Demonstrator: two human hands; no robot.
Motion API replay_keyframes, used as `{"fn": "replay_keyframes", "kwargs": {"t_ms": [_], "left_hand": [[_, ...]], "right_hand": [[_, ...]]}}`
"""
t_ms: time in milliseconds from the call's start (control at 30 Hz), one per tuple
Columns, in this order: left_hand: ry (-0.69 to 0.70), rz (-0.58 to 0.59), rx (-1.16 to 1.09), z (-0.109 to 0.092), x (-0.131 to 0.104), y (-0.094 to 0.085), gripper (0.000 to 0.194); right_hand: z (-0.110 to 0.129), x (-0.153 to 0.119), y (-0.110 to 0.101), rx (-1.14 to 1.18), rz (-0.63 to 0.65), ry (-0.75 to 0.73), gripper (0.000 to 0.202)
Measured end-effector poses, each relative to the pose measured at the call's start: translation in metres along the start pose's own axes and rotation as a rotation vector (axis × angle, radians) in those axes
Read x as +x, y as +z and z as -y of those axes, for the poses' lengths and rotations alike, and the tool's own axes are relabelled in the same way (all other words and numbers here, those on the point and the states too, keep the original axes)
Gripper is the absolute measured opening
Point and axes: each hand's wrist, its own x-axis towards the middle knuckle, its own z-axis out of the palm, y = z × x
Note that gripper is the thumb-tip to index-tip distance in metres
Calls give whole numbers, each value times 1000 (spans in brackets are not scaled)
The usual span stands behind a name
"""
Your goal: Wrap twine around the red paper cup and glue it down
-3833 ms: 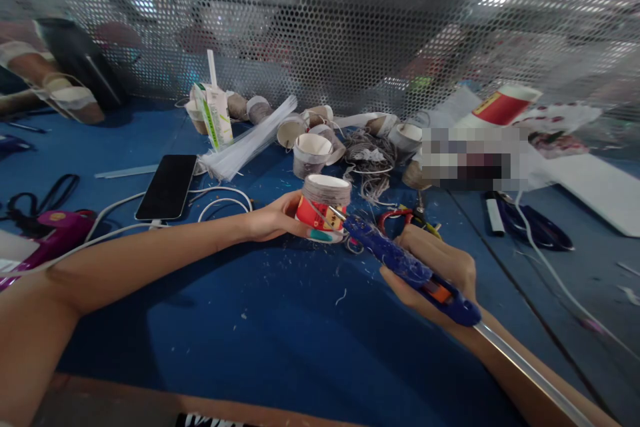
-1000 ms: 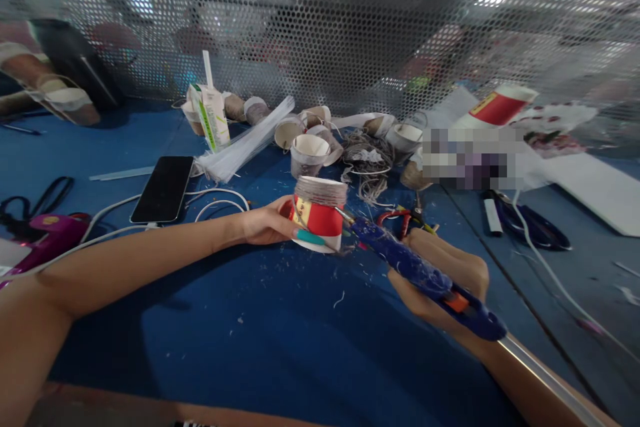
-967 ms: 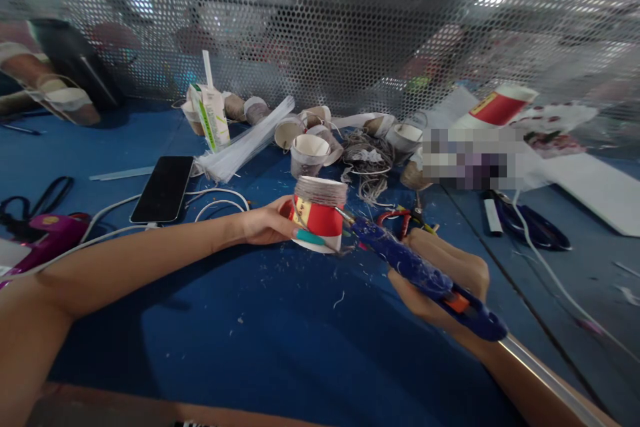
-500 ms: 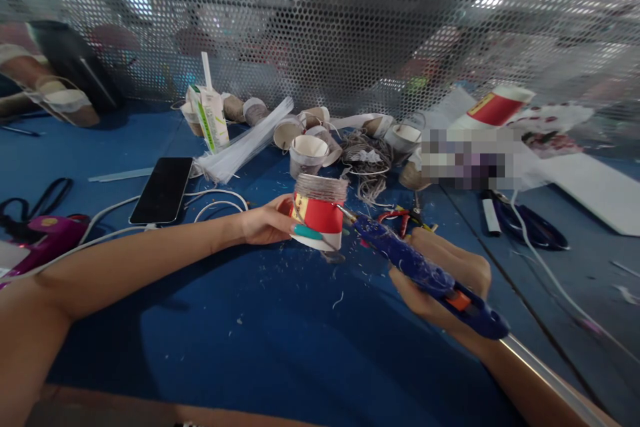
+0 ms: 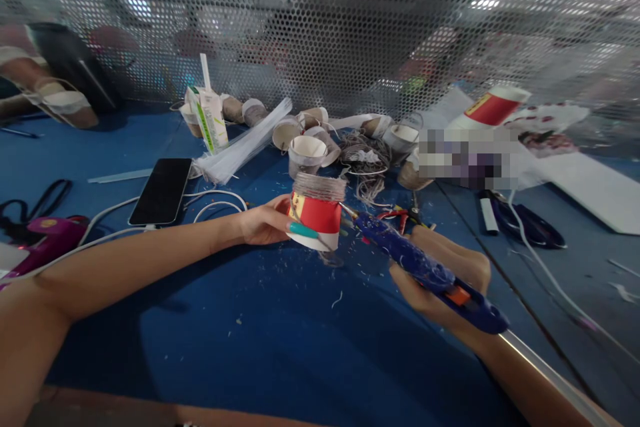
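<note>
My left hand (image 5: 270,220) is closed round a red, yellow and white paper cup (image 5: 320,217), held upside down or upright, I cannot tell which. Grey-brown twine (image 5: 319,185) is wound in several turns about the cup's upper part, and a loose strand hangs down its side. In my right hand (image 5: 445,267) is a blue glue gun (image 5: 405,250) with an orange trigger and a clear glue stick out of its back. Its metal nozzle points left, at the cup's right side just below the twine.
Behind the cup stand several twine-wrapped cups (image 5: 306,155) and a tangle of twine (image 5: 365,150). A bundle of clear glue sticks (image 5: 245,147), a drink carton (image 5: 213,117) and a phone (image 5: 161,191) lie left. Red-handled pliers (image 5: 395,215) and blue-handled scissors (image 5: 530,223) are right. A perforated metal screen (image 5: 320,33) rises behind.
Very little differs. The cup and the glue gun sit almost as before, with the nozzle still at the cup's right side. The whole view has shifted slightly.
</note>
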Motion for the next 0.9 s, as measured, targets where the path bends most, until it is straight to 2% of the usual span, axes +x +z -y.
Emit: {"fn": "replay_keyframes", "kwargs": {"t_ms": [200, 300, 400, 467, 567, 667, 767, 900], "left_hand": [[-12, -33, 20, -1, 0, -2, 63], [-1, -61, -18, -2, 0, 1, 59], [32, -133, -44, -2, 2, 4, 58], [56, -197, -16, -1, 3, 6, 57], [80, -248, 72, 1, 4, 8, 52], [112, -270, 100, 2, 5, 9, 52], [115, -281, 109, 1, 5, 10, 53], [102, -287, 110, 0, 6, 12, 57]], "right_hand": [[0, 0, 0, -1, -21, 7, 32], [-3, 0, 2, 6, -37, 65, 27], [-14, 0, 5, -13, -105, 101, 27], [-25, -1, 8, -76, -133, 64, 27], [-40, -4, 13, -271, 16, 78, 16], [-51, -8, 18, -367, 223, 144, 23], [-58, -9, 23, -248, 361, 146, 35], [-63, -9, 25, -62, 443, 153, 47]]}}
